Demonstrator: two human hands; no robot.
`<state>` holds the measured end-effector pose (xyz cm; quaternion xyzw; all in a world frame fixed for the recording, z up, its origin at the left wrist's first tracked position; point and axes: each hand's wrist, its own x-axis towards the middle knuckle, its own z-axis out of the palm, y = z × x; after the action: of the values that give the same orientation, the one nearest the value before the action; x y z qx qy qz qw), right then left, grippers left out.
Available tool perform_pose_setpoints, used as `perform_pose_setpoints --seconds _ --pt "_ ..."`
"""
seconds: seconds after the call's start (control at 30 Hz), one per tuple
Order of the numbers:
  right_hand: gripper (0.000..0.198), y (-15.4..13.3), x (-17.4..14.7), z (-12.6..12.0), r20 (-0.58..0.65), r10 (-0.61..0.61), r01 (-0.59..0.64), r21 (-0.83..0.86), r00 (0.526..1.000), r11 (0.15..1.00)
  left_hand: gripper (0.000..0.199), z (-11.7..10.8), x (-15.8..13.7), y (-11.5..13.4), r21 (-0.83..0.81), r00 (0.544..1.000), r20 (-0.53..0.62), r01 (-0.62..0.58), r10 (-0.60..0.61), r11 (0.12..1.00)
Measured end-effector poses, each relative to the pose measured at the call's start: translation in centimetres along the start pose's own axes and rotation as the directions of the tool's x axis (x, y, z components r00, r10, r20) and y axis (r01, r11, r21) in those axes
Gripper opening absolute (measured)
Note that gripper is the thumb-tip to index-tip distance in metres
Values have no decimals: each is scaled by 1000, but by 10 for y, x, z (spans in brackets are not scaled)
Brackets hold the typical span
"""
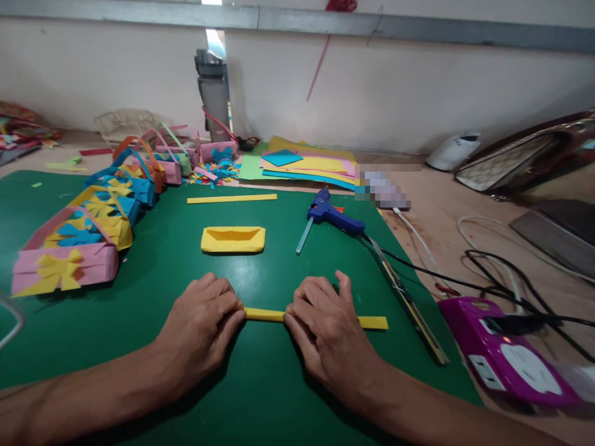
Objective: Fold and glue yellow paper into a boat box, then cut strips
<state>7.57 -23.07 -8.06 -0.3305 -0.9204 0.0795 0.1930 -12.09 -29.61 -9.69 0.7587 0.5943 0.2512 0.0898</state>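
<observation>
A narrow yellow paper strip (264, 314) lies across the green mat (251, 390) between my hands. My left hand (202, 325) pinches it near its left end, thumb and fingers pressed together. Farther right, my right hand (328, 328) also pinches the strip, its little finger raised, and the right end sticks out past that hand. Just beyond my hands sits a small folded yellow paper box (233, 240), its top open. Behind the box rests a second yellow strip (231, 199), flat on the mat. A blue glue gun (332, 214) with a pale glue stick lies to the right.
Finished paper baskets (65, 269) with bows and handles line the left side. Coloured paper sheets (311, 164) and scraps lie at the back, near a grey bottle (214, 93). A metal-edged strip (411, 303), cables and a purple power socket (506, 353) are at the right.
</observation>
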Motion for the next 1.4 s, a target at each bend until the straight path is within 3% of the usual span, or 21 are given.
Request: perform_pose_setpoints --seconds 0.3,0.47,0.57,0.63,0.8,0.97,1.07,1.2,1.4 --pt "21 0 1 -2 56 18 -16 -44 998 999 22 2 2 3 58 999 6 45 -46 997" --pt "20 0 0 0 16 -19 21 -83 1000 996 21 2 1 2 67 1000 4 23 -23 998" --pt "20 1 -3 2 -11 -60 58 -120 998 991 18 3 -2 -1 39 999 19 -28 27 999" --pt "25 2 -5 2 -40 -131 124 -144 991 982 18 3 -5 -5 45 992 1 -128 128 991" --pt "37 4 -14 -3 -100 -328 302 -208 939 930 24 -3 -11 -8 106 926 -43 -368 374 924" --pt "37 5 -21 -9 -142 -518 473 -262 844 841 30 -16 -18 0 210 844 -7 -523 536 826" --pt "40 5 -23 -12 -139 -577 531 -266 805 805 35 -20 -25 3 283 818 -17 -547 575 788" --pt "42 6 -26 -13 -159 -611 563 -266 775 783 40 -21 -34 5 357 826 -16 -522 564 775" --pt "43 6 -28 -13 -192 -619 564 -276 761 778 36 -22 -34 2 384 817 -21 -525 576 759"
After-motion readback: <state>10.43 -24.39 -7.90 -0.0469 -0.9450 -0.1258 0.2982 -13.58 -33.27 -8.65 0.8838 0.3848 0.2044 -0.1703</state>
